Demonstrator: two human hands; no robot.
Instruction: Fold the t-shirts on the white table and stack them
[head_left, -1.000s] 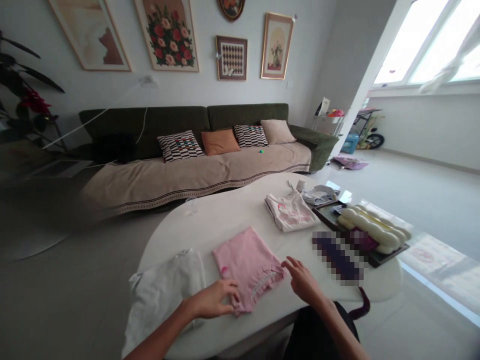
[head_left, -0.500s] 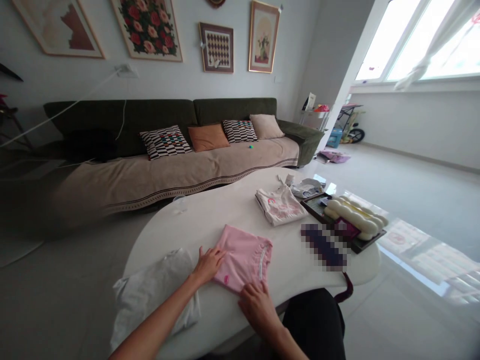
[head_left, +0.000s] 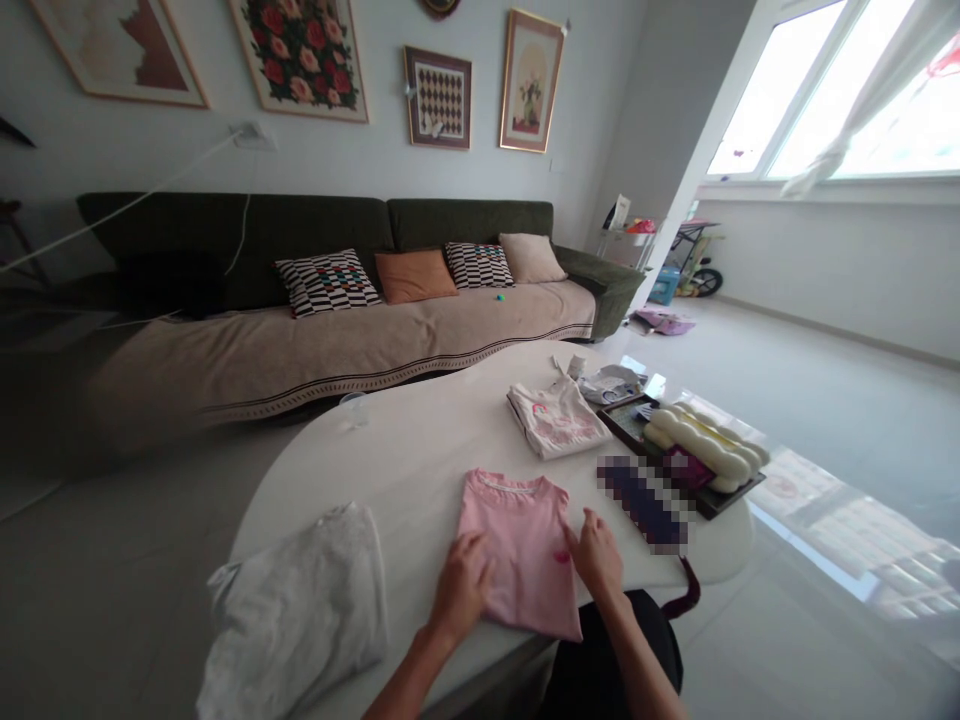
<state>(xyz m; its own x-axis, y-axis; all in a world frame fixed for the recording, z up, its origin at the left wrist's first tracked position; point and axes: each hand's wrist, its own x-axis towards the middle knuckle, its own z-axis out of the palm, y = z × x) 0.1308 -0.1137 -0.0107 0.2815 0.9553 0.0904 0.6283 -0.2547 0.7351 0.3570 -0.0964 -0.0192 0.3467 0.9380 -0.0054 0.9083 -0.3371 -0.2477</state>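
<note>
A folded pink T-shirt point(head_left: 521, 555) lies on the white table in front of me, its collar pointing away and its near edge over the table's front. On its left side rests my left hand point(head_left: 463, 585), fingers extended across the fabric. My right hand point(head_left: 598, 555) is at the shirt's right edge, touching it near a small dark pink print, with fingers apart. To the left, a crumpled white garment point(head_left: 300, 610) hangs partly over the table edge. Beyond the pink shirt is a folded white shirt point(head_left: 559, 420) with a pink print.
A dark tray point(head_left: 720, 500) holding a puffy cream-coloured item point(head_left: 709, 445) stands on the right of the table point(head_left: 337, 460). Nearby are a blurred-out dark object point(head_left: 645, 505) and a clear plastic bag point(head_left: 611, 383). A clear cup point(head_left: 354, 410) sits at the far left edge. Behind is a sofa point(head_left: 420, 340).
The pink T-shirt has turned so its collar, earlier facing right, now points away from me. Both hands have shifted right and lie along its two sides.
</note>
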